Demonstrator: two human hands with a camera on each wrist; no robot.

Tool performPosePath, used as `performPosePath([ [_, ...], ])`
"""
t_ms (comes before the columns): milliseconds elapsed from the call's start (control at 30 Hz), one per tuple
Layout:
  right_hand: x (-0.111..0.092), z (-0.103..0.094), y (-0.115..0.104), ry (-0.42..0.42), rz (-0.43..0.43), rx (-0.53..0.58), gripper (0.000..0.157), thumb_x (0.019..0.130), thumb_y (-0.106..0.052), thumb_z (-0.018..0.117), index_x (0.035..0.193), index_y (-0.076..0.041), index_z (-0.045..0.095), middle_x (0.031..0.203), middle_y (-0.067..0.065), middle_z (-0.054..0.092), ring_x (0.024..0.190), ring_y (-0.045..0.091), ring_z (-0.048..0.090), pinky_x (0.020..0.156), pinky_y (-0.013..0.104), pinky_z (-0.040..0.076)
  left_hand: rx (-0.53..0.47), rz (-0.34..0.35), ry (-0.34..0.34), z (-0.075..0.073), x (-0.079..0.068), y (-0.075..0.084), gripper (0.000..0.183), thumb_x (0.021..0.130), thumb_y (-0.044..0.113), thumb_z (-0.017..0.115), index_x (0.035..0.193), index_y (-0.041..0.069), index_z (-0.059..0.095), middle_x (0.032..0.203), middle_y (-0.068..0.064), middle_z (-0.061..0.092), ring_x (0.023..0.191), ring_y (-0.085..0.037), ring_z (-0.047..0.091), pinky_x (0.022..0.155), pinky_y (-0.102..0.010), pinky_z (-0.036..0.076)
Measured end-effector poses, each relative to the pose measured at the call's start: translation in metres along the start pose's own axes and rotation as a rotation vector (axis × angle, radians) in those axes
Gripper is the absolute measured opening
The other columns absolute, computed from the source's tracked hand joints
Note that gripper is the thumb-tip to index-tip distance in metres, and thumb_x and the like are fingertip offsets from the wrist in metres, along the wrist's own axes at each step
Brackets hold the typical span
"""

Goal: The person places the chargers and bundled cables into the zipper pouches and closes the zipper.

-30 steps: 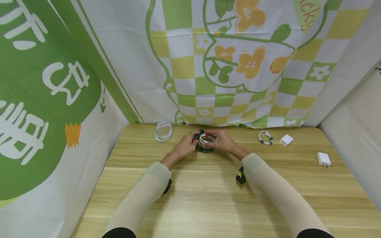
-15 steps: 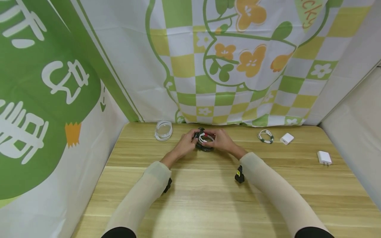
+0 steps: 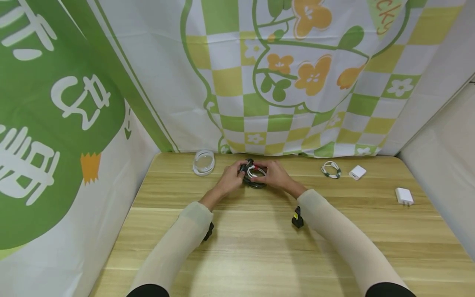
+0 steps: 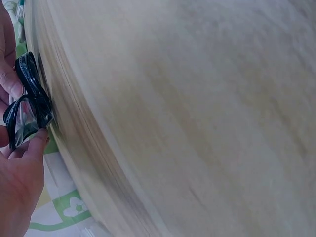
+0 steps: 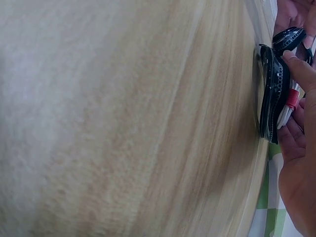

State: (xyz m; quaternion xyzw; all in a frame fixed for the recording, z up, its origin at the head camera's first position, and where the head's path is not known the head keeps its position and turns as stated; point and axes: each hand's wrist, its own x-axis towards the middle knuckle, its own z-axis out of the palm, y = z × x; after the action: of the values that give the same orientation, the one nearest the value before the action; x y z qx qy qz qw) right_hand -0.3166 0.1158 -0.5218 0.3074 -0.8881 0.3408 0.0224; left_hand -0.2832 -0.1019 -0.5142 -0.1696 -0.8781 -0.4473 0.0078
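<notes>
A small black-edged zip case [image 3: 255,185] stands at the back of the table, its zipper undone and its mouth spread. In the head view my left hand [image 3: 231,180] grips the case's left side with thumb and fingers. My right hand [image 3: 276,175] pinches a coiled white cable [image 5: 285,117] at the case's mouth. A red tie [image 5: 292,98] wraps the coil. Zipper teeth show along the black rim [image 5: 276,94] in the right wrist view. From the left wrist, the case [image 4: 35,91] appears between both hands, with clear material inside its edging.
Left of the hands lies a coiled clear-white cable [image 3: 203,163]. At the right are a white cable coil [image 3: 331,170] with dark ties, a white charger plug [image 3: 358,173] and another charger plug [image 3: 404,196]. A patterned cloth [image 3: 289,136] hangs along the table's back edge.
Both hands keep their grip on the case and the cable. They shift only very slightly, and the case tips a little to the left.
</notes>
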Motion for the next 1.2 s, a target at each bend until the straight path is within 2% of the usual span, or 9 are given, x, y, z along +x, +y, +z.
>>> performPosePath([
  [100, 0.0, 0.001, 0.0, -0.006, 0.0, 0.005, 0.066, 0.085, -0.031, 0.092, 0.138, -0.001, 0.069, 0.132, 0.015, 0.073, 0.12, 0.029, 0.071, 0.1, 0.045, 0.058, 0.013, -0.009, 0.0, -0.001, -0.001, -0.002, 0.047, 0.1, -0.002, 0.057, 0.146, -0.004, 0.056, 0.126, -0.026, 0.072, 0.107, -0.03, 0.068, 0.096, -0.043, 0.056],
  [333, -0.001, 0.001, 0.0, -0.004, 0.005, 0.02, 0.066, 0.084, -0.031, 0.092, 0.138, 0.0, 0.069, 0.132, 0.016, 0.073, 0.12, 0.03, 0.071, 0.101, 0.046, 0.058, 0.03, -0.008, 0.015, -0.004, -0.003, -0.003, 0.047, 0.099, -0.003, 0.059, 0.146, -0.004, 0.057, 0.125, -0.024, 0.072, 0.1, -0.028, 0.066, 0.088, -0.04, 0.055],
  [500, -0.002, 0.0, 0.001, -0.011, 0.006, 0.028, 0.066, 0.085, -0.031, 0.092, 0.139, -0.001, 0.068, 0.133, 0.015, 0.073, 0.121, 0.03, 0.07, 0.102, 0.047, 0.057, 0.034, 0.008, 0.006, -0.003, -0.003, -0.002, 0.046, 0.099, -0.002, 0.059, 0.146, -0.004, 0.057, 0.126, -0.026, 0.072, 0.104, -0.029, 0.067, 0.093, -0.043, 0.056],
  [700, -0.003, -0.004, 0.002, -0.049, 0.022, 0.038, 0.067, 0.087, -0.029, 0.09, 0.141, 0.001, 0.066, 0.136, 0.018, 0.071, 0.124, 0.032, 0.068, 0.104, 0.048, 0.056, 0.059, -0.012, -0.019, -0.001, -0.001, -0.002, 0.047, 0.101, 0.0, 0.056, 0.148, -0.002, 0.055, 0.136, -0.026, 0.068, 0.117, -0.03, 0.065, 0.102, -0.044, 0.054],
  [1000, -0.006, -0.012, 0.0, -0.069, 0.019, 0.033, 0.063, 0.09, -0.029, 0.087, 0.14, 0.002, 0.066, 0.136, 0.019, 0.071, 0.121, 0.032, 0.069, 0.102, 0.049, 0.056, 0.083, -0.024, -0.006, -0.003, 0.0, 0.001, 0.047, 0.101, 0.0, 0.057, 0.148, 0.0, 0.056, 0.119, -0.023, 0.073, 0.1, -0.029, 0.063, 0.091, -0.042, 0.053],
  [1200, -0.006, -0.013, 0.002, -0.069, -0.005, -0.009, 0.063, 0.089, -0.031, 0.087, 0.139, 0.002, 0.067, 0.131, 0.018, 0.073, 0.115, 0.031, 0.071, 0.099, 0.049, 0.058, 0.073, -0.021, -0.009, -0.003, 0.0, 0.002, 0.047, 0.101, 0.0, 0.057, 0.148, -0.001, 0.056, 0.125, -0.024, 0.072, 0.104, -0.029, 0.064, 0.095, -0.043, 0.054],
])
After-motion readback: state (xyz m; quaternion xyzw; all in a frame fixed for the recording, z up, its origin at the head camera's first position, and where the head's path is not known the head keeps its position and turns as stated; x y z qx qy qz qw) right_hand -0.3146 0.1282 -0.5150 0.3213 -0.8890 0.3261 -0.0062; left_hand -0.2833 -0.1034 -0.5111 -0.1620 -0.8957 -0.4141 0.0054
